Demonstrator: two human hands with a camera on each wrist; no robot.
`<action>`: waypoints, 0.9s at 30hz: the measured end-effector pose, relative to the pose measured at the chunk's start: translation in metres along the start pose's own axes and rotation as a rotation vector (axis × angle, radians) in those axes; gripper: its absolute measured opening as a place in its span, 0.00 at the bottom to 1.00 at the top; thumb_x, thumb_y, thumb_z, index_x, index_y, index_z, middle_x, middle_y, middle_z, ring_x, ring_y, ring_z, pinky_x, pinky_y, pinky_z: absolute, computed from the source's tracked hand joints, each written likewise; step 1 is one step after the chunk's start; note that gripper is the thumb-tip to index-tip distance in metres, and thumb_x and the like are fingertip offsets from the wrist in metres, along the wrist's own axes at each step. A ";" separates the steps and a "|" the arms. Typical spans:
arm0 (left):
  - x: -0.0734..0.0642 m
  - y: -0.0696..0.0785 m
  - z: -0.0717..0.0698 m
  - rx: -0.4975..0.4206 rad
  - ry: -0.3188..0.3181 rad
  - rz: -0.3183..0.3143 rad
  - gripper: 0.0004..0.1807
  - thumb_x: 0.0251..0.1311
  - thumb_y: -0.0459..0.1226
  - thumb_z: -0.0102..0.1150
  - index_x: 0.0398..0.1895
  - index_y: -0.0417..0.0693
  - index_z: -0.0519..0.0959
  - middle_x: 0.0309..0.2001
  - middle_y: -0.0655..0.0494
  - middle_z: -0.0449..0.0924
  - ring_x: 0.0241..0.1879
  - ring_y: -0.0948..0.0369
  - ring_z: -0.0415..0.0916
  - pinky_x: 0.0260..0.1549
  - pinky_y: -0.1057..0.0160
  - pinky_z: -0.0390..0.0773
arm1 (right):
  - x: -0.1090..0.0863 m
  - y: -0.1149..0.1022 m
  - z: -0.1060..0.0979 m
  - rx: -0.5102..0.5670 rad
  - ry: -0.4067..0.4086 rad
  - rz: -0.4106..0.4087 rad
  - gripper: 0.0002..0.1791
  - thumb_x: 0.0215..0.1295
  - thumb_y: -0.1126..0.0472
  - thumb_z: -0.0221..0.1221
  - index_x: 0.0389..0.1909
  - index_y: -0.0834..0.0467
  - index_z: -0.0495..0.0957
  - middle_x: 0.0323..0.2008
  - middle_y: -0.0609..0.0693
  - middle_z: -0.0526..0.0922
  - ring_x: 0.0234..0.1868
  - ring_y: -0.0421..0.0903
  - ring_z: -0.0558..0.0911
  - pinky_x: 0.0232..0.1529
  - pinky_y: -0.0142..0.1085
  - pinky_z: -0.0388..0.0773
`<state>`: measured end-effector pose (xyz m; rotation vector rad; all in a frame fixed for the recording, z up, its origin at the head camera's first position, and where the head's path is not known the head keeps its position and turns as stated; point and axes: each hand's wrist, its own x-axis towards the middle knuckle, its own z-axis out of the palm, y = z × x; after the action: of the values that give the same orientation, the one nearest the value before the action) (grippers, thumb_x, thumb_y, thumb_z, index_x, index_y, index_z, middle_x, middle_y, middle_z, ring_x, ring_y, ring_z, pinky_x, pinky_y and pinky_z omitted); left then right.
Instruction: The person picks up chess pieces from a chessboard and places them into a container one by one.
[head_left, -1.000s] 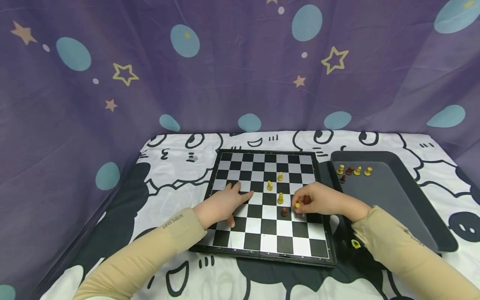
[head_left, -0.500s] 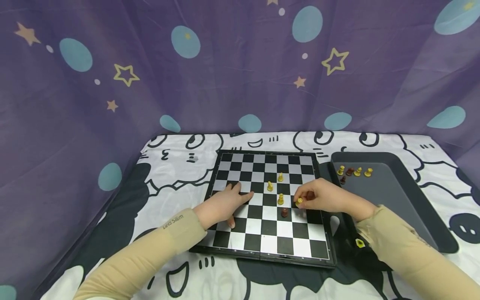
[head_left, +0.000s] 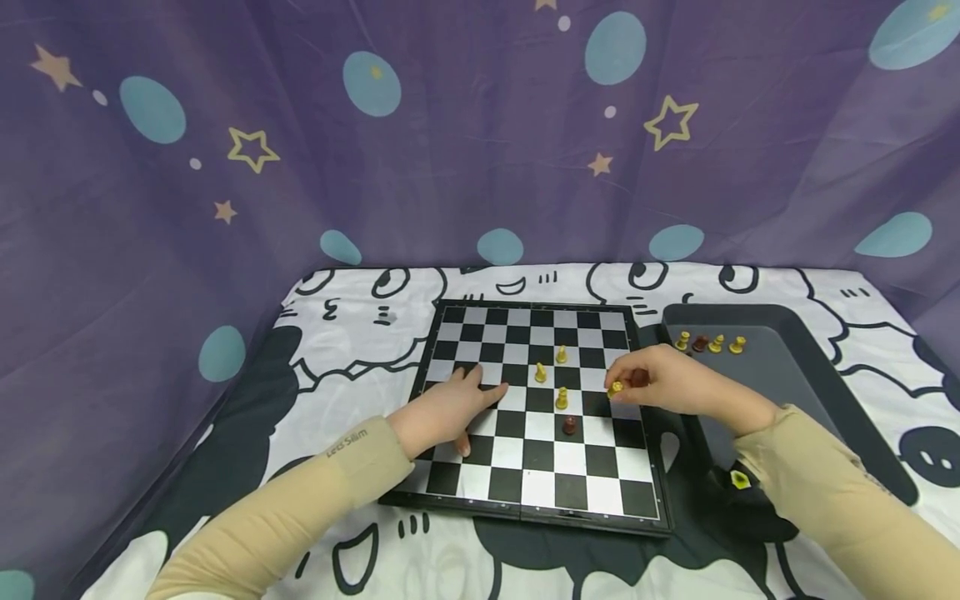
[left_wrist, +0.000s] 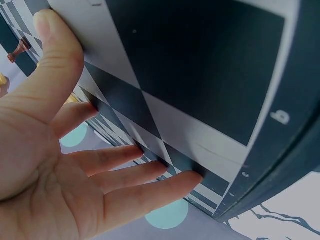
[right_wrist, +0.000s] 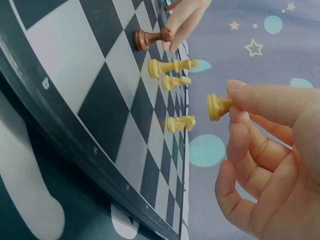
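Observation:
My right hand [head_left: 667, 379] pinches a yellow chess piece [right_wrist: 218, 106] between thumb and fingertips, raised over the right side of the chessboard [head_left: 537, 454]. Its top is hidden by the fingers. My left hand [head_left: 450, 404] rests on the board's left half, fingers spread and holding nothing. Between the hands stand three yellow pieces: a far one [head_left: 562, 355], a middle one [head_left: 541, 373] and a taller one with a cross-like top, a king [right_wrist: 170, 67]. A brown piece [head_left: 570, 426] stands just in front of the king.
Right of the board lies a dark grey tray [head_left: 847, 417]. Along its far left side are several pieces, among them a brown one [head_left: 700, 343] and a yellow one [head_left: 737, 345]. A patterned black-and-white cloth [head_left: 352, 333] covers the table; a purple curtain [head_left: 480, 167] hangs behind.
My right hand has lifted the yellow chess piece from beside the brown piece and carried it right and away from me. It now covers one brown piece in the tray. My left hand stays put.

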<state>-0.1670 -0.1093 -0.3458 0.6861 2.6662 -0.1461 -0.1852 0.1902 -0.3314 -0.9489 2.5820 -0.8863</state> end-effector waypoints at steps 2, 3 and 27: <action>0.000 0.000 0.000 -0.013 -0.006 -0.004 0.59 0.29 0.44 0.77 0.73 0.58 0.57 0.71 0.35 0.52 0.68 0.37 0.54 0.59 0.46 0.69 | -0.002 0.001 -0.003 0.002 0.010 0.008 0.07 0.58 0.62 0.64 0.37 0.58 0.83 0.24 0.42 0.77 0.25 0.36 0.71 0.26 0.30 0.72; 0.000 0.000 -0.001 -0.020 -0.008 -0.006 0.59 0.29 0.43 0.77 0.73 0.58 0.57 0.71 0.35 0.52 0.68 0.37 0.54 0.59 0.46 0.69 | -0.003 0.001 -0.005 0.004 0.014 0.013 0.07 0.58 0.63 0.64 0.38 0.58 0.82 0.25 0.42 0.77 0.25 0.36 0.72 0.27 0.30 0.72; -0.004 0.001 -0.002 -0.061 0.000 -0.009 0.58 0.31 0.42 0.76 0.73 0.57 0.57 0.72 0.36 0.50 0.69 0.38 0.52 0.59 0.46 0.69 | -0.021 0.020 -0.034 -0.032 0.153 0.123 0.08 0.59 0.63 0.63 0.40 0.59 0.83 0.28 0.46 0.83 0.25 0.34 0.73 0.26 0.30 0.71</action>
<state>-0.1645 -0.1099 -0.3423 0.6551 2.6621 -0.0673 -0.1943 0.2318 -0.3166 -0.7478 2.7570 -0.9194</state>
